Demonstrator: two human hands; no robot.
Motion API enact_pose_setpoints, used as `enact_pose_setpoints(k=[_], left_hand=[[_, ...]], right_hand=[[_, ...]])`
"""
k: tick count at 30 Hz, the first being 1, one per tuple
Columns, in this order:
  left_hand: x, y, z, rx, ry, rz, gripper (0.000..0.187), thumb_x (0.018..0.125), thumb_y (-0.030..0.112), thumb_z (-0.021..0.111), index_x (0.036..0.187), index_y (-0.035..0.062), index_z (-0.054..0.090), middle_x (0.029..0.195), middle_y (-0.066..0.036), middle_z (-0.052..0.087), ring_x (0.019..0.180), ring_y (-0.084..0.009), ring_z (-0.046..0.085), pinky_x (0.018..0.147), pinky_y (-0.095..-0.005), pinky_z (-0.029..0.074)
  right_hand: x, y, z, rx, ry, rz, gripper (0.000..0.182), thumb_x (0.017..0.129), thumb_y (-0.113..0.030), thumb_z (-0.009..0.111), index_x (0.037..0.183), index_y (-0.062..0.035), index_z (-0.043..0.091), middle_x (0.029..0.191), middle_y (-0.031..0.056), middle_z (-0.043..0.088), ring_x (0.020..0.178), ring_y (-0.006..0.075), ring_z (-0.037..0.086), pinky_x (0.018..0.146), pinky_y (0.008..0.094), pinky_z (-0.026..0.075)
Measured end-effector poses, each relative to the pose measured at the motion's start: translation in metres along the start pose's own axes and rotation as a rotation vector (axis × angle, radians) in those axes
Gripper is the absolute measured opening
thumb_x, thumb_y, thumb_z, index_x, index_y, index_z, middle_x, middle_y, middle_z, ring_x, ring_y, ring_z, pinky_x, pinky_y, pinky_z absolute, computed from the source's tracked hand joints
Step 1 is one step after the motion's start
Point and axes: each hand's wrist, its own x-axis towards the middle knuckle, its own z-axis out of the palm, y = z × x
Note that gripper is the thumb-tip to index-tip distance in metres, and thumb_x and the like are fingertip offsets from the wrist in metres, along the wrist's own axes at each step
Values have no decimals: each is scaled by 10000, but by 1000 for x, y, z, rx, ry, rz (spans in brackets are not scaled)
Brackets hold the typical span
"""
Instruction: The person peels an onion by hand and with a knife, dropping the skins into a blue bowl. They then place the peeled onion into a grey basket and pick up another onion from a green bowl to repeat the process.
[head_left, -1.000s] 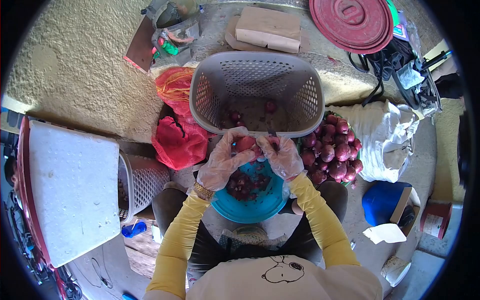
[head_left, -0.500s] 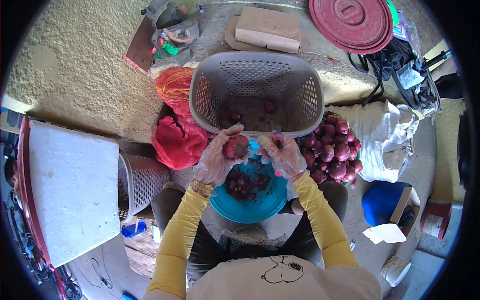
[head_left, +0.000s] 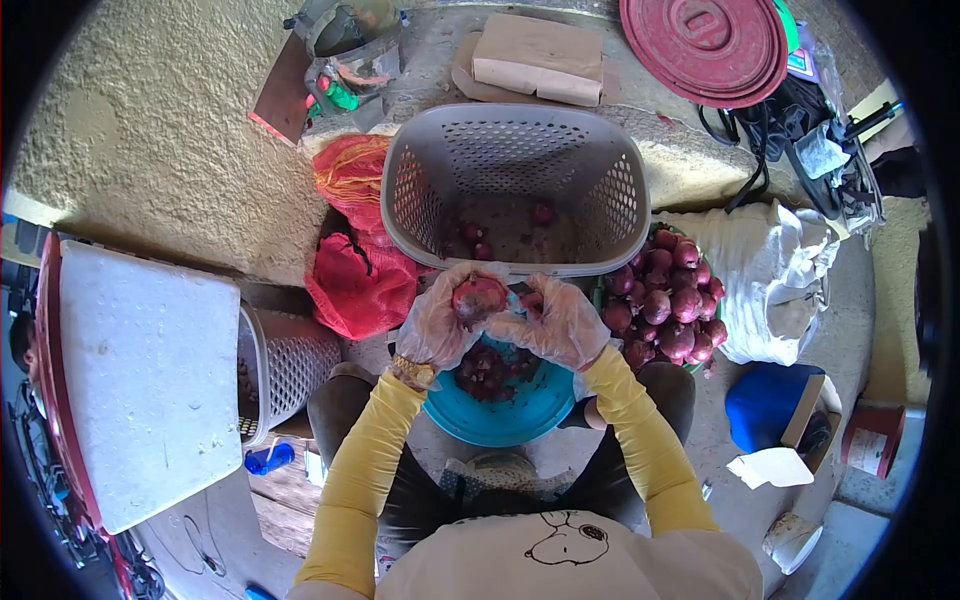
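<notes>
My left hand (head_left: 440, 318), in a clear plastic glove, is closed around a red onion (head_left: 479, 298), held over the near rim of a grey perforated basket (head_left: 515, 268). Close beside it, my gloved right hand (head_left: 562, 322) has its fingers curled around a small dark-red thing (head_left: 533, 303); I cannot tell what it is. Its fingertips reach toward the onion. Below both hands sits a blue basin (head_left: 500, 430) with dark-red onion skins (head_left: 490, 370) in it. A few red onions (head_left: 543, 212) lie at the bottom of the basket.
A heap of red onions (head_left: 675, 305) stands at the right, against a white sack (head_left: 765, 280). Red mesh bags (head_left: 355, 285) lie left of the basket. Farther left are another perforated basket (head_left: 300, 350) and a white foam board (head_left: 150, 380). Cardboard (head_left: 537, 60) lies behind.
My hands have come closer together. The right hand has moved left, toward the onion, and turned palm inward. The onion in my left hand has shifted slightly up and right.
</notes>
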Motion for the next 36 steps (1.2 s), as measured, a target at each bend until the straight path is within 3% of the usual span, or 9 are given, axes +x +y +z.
enact_pose_setpoints(k=[8, 15, 17, 21, 24, 26, 29, 35, 36], left_hand=[[3, 0, 2, -183, -95, -35, 652, 933, 347, 773, 1424, 27, 486, 1249, -107, 670, 1051, -233, 725, 923, -352, 576], [6, 5, -1, -113, -103, 4, 656, 926, 364, 781, 1414, 32, 494, 1233, -104, 672, 1054, -230, 727, 917, -350, 580], [8, 15, -2, -135, -95, -21, 403, 915, 122, 743, 1274, 57, 571, 1138, -55, 670, 1017, -138, 663, 915, -309, 542], [9, 15, 0, -108, -89, -46, 394, 923, 140, 730, 1274, 59, 571, 1150, -59, 675, 1036, -165, 675, 921, -322, 542], [9, 15, 0, -109, -96, -88, 369, 965, 224, 700, 1271, 61, 574, 1143, -73, 685, 1050, -195, 689, 928, -337, 541], [8, 13, 2, -136, -53, 8, 402, 998, 347, 671, 1266, 62, 578, 1123, -90, 693, 1052, -221, 701, 925, -352, 542], [8, 6, -2, -26, -121, 45, 562, 953, 337, 749, 1372, 46, 513, 1219, -102, 674, 1085, -242, 710, 941, -353, 567], [8, -9, 4, -90, -96, 10, 421, 1048, 274, 631, 1371, 32, 511, 1184, -100, 669, 1003, -236, 694, 926, -353, 567], [6, -14, 9, -90, -96, 9, 421, 1048, 274, 631, 1371, 32, 511, 1184, -100, 669, 1003, -236, 694, 926, -353, 567]], right_hand=[[2, -1, 4, 78, 24, -103, 736, 753, -570, 879, 1183, -5, 687, 958, 180, 751, 843, 296, 727, 792, 391, 557], [2, -4, 0, -69, -69, -12, 685, 791, -581, 841, 1190, -40, 707, 895, 164, 770, 842, 341, 742, 785, 400, 554], [2, -5, 0, -21, -86, -9, 668, 797, -582, 834, 1178, -46, 717, 896, 165, 771, 837, 345, 741, 783, 402, 553], [4, 1, 4, 38, -92, -7, 632, 806, -554, 840, 1165, -45, 730, 913, 158, 778, 819, 299, 744, 779, 387, 553], [3, 2, 6, 135, -92, -36, 607, 817, -532, 839, 1168, -49, 732, 909, 145, 781, 800, 269, 739, 776, 372, 551], [2, -1, 6, 185, -82, -65, 592, 823, -522, 839, 1165, -50, 734, 903, 137, 781, 791, 257, 735, 774, 364, 549], [2, -9, 0, 93, -125, 18, 563, 838, -524, 826, 1130, -50, 748, 864, 134, 772, 769, 262, 727, 758, 367, 550], [2, 5, 10, -58, -112, 20, 534, 863, -582, 770, 1013, -70, 767, 793, 161, 738, 702, 305, 712, 689, 405, 553], [1, 9, 13, -126, -58, -106, 541, 867, -599, 752, 996, -74, 767, 771, 161, 728, 691, 322, 704, 671, 419, 550]])
